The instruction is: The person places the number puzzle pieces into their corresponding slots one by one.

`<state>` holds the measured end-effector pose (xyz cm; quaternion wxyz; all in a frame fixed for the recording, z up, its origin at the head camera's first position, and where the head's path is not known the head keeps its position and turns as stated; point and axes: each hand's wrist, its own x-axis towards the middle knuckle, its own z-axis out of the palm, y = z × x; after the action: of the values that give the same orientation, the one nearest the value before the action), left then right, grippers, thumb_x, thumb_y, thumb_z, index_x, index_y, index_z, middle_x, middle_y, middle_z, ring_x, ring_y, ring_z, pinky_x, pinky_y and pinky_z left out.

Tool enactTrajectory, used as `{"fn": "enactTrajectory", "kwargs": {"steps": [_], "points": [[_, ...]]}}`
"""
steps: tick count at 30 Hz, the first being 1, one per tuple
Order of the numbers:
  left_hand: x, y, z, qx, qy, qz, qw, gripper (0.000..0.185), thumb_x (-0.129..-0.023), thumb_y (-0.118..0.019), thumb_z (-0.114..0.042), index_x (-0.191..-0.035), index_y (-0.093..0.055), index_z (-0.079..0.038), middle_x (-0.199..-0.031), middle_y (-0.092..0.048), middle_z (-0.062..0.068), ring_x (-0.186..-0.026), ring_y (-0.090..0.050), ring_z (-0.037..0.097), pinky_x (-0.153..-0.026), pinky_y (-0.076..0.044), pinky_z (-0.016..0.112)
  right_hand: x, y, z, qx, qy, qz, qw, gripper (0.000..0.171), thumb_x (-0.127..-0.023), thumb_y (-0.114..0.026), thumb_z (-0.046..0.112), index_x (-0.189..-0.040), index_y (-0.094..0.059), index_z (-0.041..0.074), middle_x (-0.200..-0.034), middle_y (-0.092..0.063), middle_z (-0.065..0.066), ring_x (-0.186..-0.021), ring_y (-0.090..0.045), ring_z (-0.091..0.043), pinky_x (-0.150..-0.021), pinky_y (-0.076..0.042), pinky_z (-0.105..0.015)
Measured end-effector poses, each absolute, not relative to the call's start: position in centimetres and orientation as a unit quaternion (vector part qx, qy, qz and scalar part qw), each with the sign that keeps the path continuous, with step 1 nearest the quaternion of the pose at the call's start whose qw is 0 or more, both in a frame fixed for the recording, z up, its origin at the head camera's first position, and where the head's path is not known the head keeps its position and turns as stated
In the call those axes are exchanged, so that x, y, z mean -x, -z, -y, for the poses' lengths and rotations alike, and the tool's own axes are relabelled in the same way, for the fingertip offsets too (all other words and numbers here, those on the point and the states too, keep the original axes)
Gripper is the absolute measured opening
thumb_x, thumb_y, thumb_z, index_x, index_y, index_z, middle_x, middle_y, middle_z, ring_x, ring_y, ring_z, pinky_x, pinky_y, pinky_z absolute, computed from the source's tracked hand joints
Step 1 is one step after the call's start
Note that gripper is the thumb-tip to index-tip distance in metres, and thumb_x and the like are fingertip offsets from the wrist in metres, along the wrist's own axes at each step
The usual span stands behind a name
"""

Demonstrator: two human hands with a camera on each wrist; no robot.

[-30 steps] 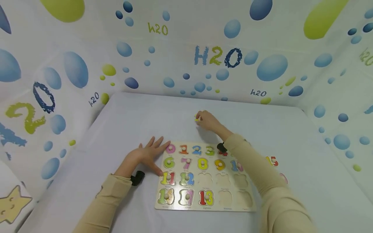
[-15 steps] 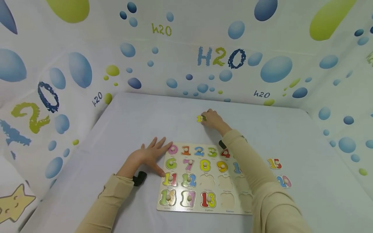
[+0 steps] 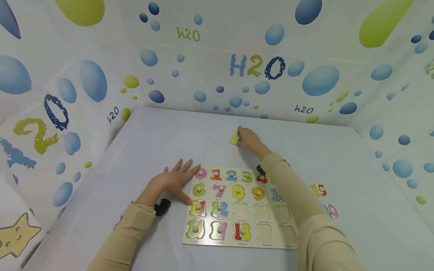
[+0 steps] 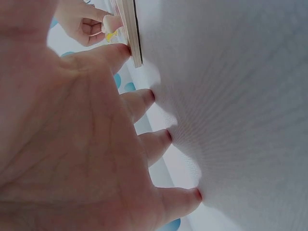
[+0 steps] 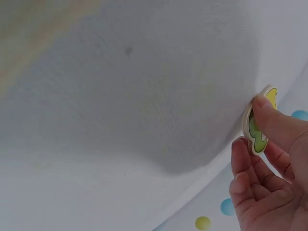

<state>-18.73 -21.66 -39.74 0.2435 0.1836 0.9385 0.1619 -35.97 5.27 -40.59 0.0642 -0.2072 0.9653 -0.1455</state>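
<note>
A wooden number puzzle board (image 3: 190, 241) lies on the white table, most pieces in place and several slots in its lower right bare. My left hand (image 3: 173, 180) rests flat and spread on the table, fingertips (image 4: 122, 50) against the board's left edge (image 4: 131, 29). Beyond the board's far edge, my right hand (image 3: 249, 140) pinches a yellow-green number piece (image 3: 234, 139) between thumb and fingers; in the right wrist view the piece (image 5: 257, 126) is lifted on edge just off the table.
Two loose number pieces, a 15 (image 3: 319, 190) and a 20 (image 3: 331, 210), lie on the table right of the board. Bubble-print curtain walls (image 3: 257, 67) enclose the table on three sides. Black wrist straps (image 3: 162, 206) sit on both arms.
My right hand has closed on the yellow-green piece and tipped it up from the table, shifting slightly right. The left hand stayed put.
</note>
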Motion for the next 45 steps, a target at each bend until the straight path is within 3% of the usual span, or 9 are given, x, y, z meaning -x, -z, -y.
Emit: {"fn": "enactTrajectory", "kwargs": {"steps": [7, 12, 20, 33, 40, 45], "points": [[18.8, 39.7, 21.6, -0.184, -0.154, -0.939, 0.246, 0.120, -0.060, -0.084, -0.050, -0.151, -0.014, -0.015, -0.154, 0.003, 0.016, -0.136, 0.012, 0.040, -0.099, 0.001, 0.068, 35.3, 40.5, -5.6, 0.231, 0.195, -0.953, 0.031, 0.016, -0.088, -0.060, -0.003, -0.100, -0.051, 0.001, -0.099, -0.061, -0.016, -0.088, -0.056, -0.027, -0.077, -0.046, -0.037], [18.8, 39.7, 21.6, -0.180, -0.154, -0.940, 0.247, 0.120, -0.060, -0.084, -0.050, -0.151, -0.014, -0.015, -0.155, 0.002, 0.016, -0.137, 0.011, 0.040, -0.099, 0.001, 0.068, 34.4, 40.6, -6.0, 0.256, 0.210, -0.944, 0.000, 0.006, -0.091, -0.055, -0.003, -0.095, -0.053, 0.001, -0.093, -0.063, -0.014, -0.081, -0.057, -0.024, -0.071, -0.047, -0.034], [18.8, 40.0, 21.5, -0.179, -0.149, -0.940, 0.249, 0.121, -0.060, -0.084, -0.051, -0.151, -0.014, -0.015, -0.155, 0.002, 0.015, -0.137, 0.011, 0.040, -0.099, 0.000, 0.069, 33.6, 40.9, -6.8, 0.269, 0.223, -0.936, -0.028, 0.008, -0.090, -0.055, -0.006, -0.087, -0.057, 0.001, -0.085, -0.063, -0.011, -0.076, -0.057, -0.023, -0.068, -0.048, -0.032], [19.1, 39.5, 21.6, -0.185, -0.158, -0.937, 0.249, 0.121, -0.060, -0.084, -0.050, -0.151, -0.014, -0.014, -0.154, 0.002, 0.017, -0.136, 0.011, 0.041, -0.098, 0.000, 0.069, 29.3, 38.8, -7.9, 0.280, 0.268, -0.922, 0.012, 0.008, -0.091, -0.055, -0.004, -0.089, -0.061, 0.001, -0.081, -0.062, -0.006, -0.061, -0.059, -0.013, -0.060, -0.048, -0.027], [19.0, 39.3, 21.6, -0.181, -0.166, -0.938, 0.243, 0.120, -0.060, -0.085, -0.047, -0.151, -0.015, -0.013, -0.154, 0.002, 0.017, -0.136, 0.011, 0.041, -0.098, 0.002, 0.069, 25.3, 37.7, -9.0, 0.314, 0.313, -0.895, 0.054, 0.004, -0.090, -0.059, -0.004, -0.091, -0.061, -0.001, -0.072, -0.062, -0.003, -0.063, -0.062, -0.023, -0.057, -0.050, -0.027], [18.5, 39.2, 21.5, -0.178, -0.170, -0.938, 0.244, 0.119, -0.059, -0.086, -0.046, -0.151, -0.017, -0.012, -0.154, 0.000, 0.018, -0.136, 0.009, 0.042, -0.098, 0.000, 0.069, 22.1, 37.6, -9.6, 0.337, 0.327, -0.878, 0.095, 0.003, -0.091, -0.058, -0.001, -0.090, -0.061, 0.000, -0.073, -0.061, 0.000, -0.062, -0.061, -0.022, -0.054, -0.049, -0.024]]}}
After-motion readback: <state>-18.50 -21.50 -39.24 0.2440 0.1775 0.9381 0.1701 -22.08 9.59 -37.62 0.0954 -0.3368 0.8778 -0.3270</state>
